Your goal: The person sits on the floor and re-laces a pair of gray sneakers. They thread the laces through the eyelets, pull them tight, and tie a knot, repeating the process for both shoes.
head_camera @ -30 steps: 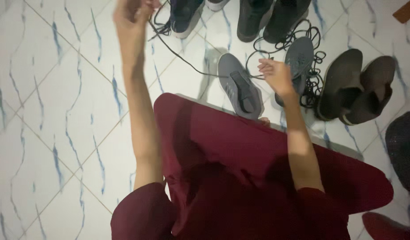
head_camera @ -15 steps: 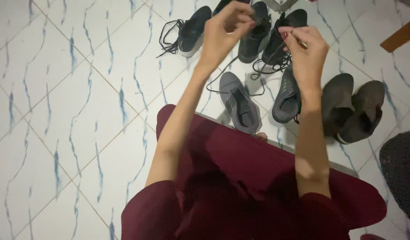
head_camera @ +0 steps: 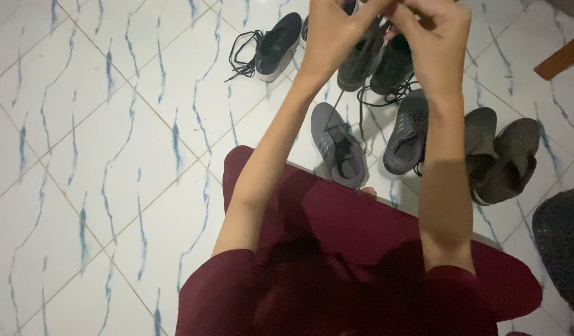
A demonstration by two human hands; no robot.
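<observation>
both hands are up together at the far edge now, the left hand (head_camera: 337, 37) and right hand (head_camera: 433, 34) having closed in from apart a second ago, fingers pinching a thin black shoelace (head_camera: 361, 102) that dangles over the grey mesh sneakers (head_camera: 340, 146) on the white tile floor (head_camera: 113, 155).

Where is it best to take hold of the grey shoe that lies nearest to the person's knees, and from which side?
Probably at the heel collar of the grey shoe, coming from above on the person's side. The shoe lies sole down with its heel toward the knees, its opening faces up, and its lace runs up toward the raised left hand and right hand.
</observation>
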